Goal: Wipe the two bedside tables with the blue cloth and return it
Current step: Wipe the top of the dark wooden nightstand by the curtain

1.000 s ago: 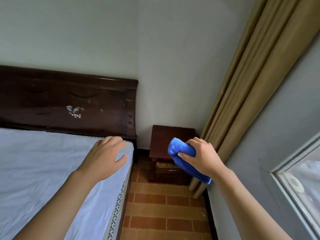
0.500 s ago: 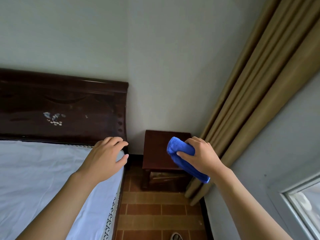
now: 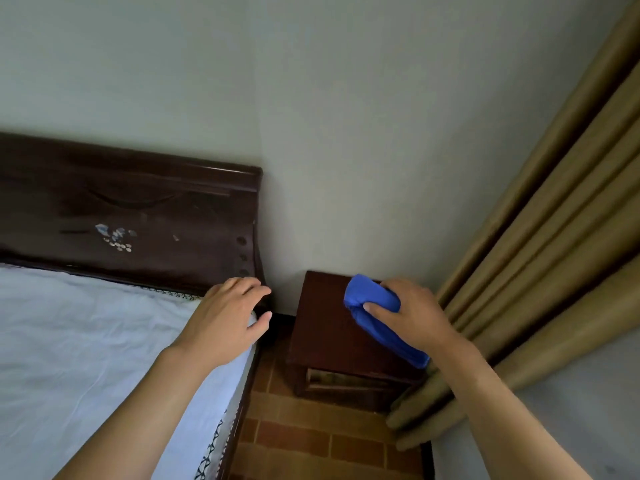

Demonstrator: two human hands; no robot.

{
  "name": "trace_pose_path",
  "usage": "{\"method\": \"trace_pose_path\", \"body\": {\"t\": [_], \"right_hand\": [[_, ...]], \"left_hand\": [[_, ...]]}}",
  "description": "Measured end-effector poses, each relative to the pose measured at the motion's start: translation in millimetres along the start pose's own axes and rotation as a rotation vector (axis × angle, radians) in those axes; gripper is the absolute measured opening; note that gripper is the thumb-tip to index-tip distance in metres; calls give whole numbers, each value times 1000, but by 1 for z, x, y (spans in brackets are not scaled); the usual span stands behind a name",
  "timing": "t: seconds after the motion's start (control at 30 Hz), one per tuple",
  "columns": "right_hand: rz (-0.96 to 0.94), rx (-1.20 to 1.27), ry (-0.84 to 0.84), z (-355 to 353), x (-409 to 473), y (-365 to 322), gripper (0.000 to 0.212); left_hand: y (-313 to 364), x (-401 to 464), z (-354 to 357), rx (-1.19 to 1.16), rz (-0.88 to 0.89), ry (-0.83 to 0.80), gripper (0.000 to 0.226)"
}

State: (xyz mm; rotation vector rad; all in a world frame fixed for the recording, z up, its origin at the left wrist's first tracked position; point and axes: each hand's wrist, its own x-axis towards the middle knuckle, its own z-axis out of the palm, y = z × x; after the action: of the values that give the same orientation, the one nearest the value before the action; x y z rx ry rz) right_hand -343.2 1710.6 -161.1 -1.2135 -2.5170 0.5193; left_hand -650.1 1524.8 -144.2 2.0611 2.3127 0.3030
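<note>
A dark wooden bedside table (image 3: 325,327) stands in the corner between the bed and the curtain. My right hand (image 3: 415,317) is closed around a rolled blue cloth (image 3: 375,315) and hovers over the right part of the table top; whether the cloth touches the wood I cannot tell. My left hand (image 3: 228,317) is held out with fingers spread, empty, over the corner of the white mattress (image 3: 86,341). Only one bedside table is in view.
A dark carved headboard (image 3: 138,220) runs along the wall at left. Tan curtains (image 3: 540,265) hang right beside the table and reach the brown tiled floor (image 3: 311,431). A grey wall section (image 3: 571,410) borders the right side.
The view has drawn closer to the corner and the table looks larger. My right hand with the cloth now sits over the table top. The window at right has left the view.
</note>
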Motion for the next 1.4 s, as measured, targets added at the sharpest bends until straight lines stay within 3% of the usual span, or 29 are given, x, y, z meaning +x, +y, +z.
{"method": "trace_pose_path", "body": {"t": [0.2,0.37,0.5,0.97,1.1,1.4], "right_hand": [[-35,-10,-105,35,45,39,30],[-7,-4,-170,70,73,65,42],[15,-30,-197,102,98,82,35],[28,-15,-220,268,138,179,36],[8,-22,-190,315,156,205,40],[-4,43,-52,407,208,260,30]], "left_hand": [[3,42,40,-1,-26,-42,48],[-12,81,74,-29,-20,-76,47],[-28,108,110,-27,-8,-113,45],[-65,151,318,-127,-51,-258,54],[-75,170,383,-151,-13,-225,48],[-93,237,517,-105,104,-130,53]]}}
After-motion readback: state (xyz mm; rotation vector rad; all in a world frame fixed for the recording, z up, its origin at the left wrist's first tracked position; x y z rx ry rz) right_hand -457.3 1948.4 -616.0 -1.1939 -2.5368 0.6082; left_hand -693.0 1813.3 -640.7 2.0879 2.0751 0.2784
